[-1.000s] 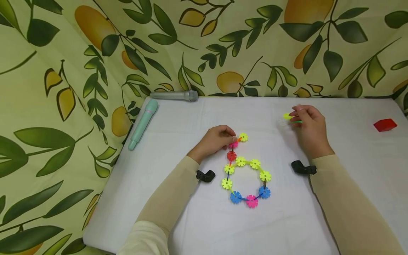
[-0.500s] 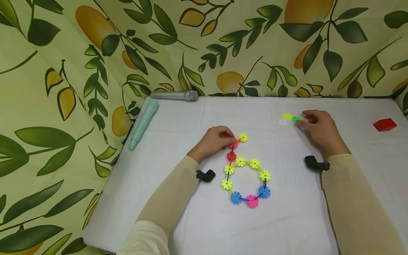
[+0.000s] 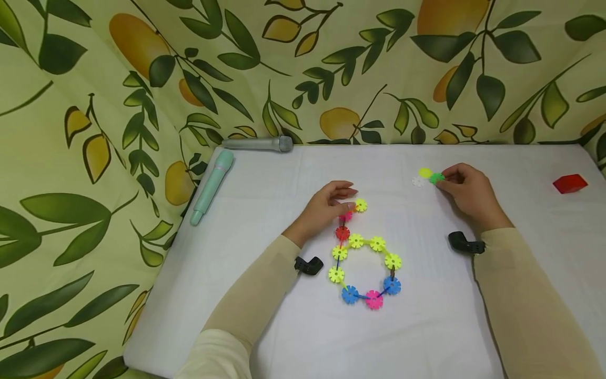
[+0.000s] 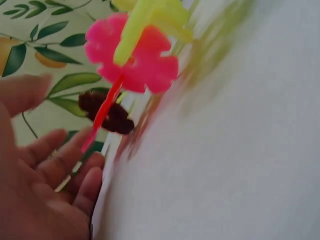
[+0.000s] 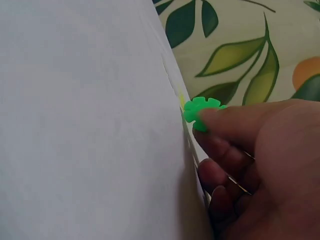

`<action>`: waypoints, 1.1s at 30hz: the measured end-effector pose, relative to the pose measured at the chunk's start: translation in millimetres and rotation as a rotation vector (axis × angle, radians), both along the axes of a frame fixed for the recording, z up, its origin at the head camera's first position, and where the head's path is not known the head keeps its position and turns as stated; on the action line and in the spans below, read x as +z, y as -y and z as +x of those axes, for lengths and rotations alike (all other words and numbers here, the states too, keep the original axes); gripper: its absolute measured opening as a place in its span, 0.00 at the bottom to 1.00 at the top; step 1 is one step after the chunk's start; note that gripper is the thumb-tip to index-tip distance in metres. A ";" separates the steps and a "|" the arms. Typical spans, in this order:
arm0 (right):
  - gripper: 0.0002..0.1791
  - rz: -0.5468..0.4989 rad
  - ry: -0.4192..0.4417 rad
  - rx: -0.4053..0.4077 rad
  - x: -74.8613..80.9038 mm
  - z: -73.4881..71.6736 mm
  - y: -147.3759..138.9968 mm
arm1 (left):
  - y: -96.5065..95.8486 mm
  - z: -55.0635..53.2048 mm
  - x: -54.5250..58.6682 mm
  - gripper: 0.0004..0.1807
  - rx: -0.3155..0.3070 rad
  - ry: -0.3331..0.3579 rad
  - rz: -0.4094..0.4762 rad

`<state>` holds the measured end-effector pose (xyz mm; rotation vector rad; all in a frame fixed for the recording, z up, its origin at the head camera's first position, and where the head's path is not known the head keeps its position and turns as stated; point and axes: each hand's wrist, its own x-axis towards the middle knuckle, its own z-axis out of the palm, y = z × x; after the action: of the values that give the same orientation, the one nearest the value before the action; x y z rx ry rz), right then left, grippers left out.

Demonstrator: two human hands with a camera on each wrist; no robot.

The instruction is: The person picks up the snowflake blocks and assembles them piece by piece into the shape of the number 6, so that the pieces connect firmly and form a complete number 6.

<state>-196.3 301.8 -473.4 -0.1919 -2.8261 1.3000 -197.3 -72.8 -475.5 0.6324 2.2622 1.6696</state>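
Note:
Snowflake-shaped plastic discs form a linked chain on the table: a ring of yellow, blue and pink pieces with a tail of red, pink and yellow. My left hand is beside the tail's upper end, thumb and fingers spread apart. In the left wrist view, a pink disc stands past the fingertips, with nothing between thumb and fingers. My right hand pinches a green snowflake disc between thumb and finger at the back right. Next to it lie a yellow disc and a whitish disc.
A mint-green microphone and a silver microphone lie at the back left of the white-covered table. A red block sits at the far right. A fruit-patterned curtain borders the back and left.
My right hand first drew back rightward, exposing the green disc, then took it between thumb and finger. My left hand has let go of the chain's tail and spread its fingers.

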 end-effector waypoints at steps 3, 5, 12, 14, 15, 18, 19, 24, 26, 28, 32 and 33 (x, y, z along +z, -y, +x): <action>0.18 -0.044 -0.005 -0.011 2.3 1.7 10.1 | -4.8 2.6 -1.4 0.27 0.006 -0.043 -0.104; 0.17 -0.090 -0.007 0.003 4.5 3.0 18.2 | -5.7 3.2 -2.3 0.26 0.006 -0.072 -0.141; 0.07 -0.113 0.044 0.288 8.9 8.7 52.1 | -2.8 1.4 -5.0 0.23 -0.010 -0.112 -0.178; 0.06 -0.079 0.062 0.370 10.2 11.0 64.2 | -2.2 1.0 -5.1 0.21 -0.019 -0.130 -0.193; 0.05 -0.064 0.063 0.400 10.7 12.3 70.2 | -2.0 1.0 -4.7 0.20 -0.022 -0.138 -0.199; 0.04 -0.035 0.043 0.457 11.3 16.3 86.6 | -2.0 1.3 -3.0 0.19 -0.026 -0.160 -0.217; 0.04 -0.033 0.032 0.467 11.1 17.7 90.9 | -2.1 1.6 -2.4 0.19 -0.024 -0.163 -0.222; 0.04 -0.028 -0.023 0.469 9.5 22.5 103.5 | -2.6 3.2 -1.0 0.18 0.002 -0.147 -0.226; 0.04 -0.022 -0.038 0.463 8.8 23.2 105.1 | -2.6 3.7 -1.6 0.17 0.017 -0.137 -0.212; 0.03 -0.011 -0.049 0.457 8.4 23.3 106.0 | -2.6 4.1 -2.4 0.15 0.032 -0.122 -0.198; 0.03 0.000 -0.061 0.447 6.7 22.4 107.2 | -1.8 4.7 -2.5 0.14 0.058 -0.110 -0.202; 0.03 -0.003 -0.061 0.448 6.2 22.2 107.5 | -1.6 4.5 -2.3 0.14 0.061 -0.116 -0.208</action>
<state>-174.1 194.4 -467.2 0.5013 -2.9147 1.3417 -192.8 -71.1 -477.8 0.6306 2.5183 1.4312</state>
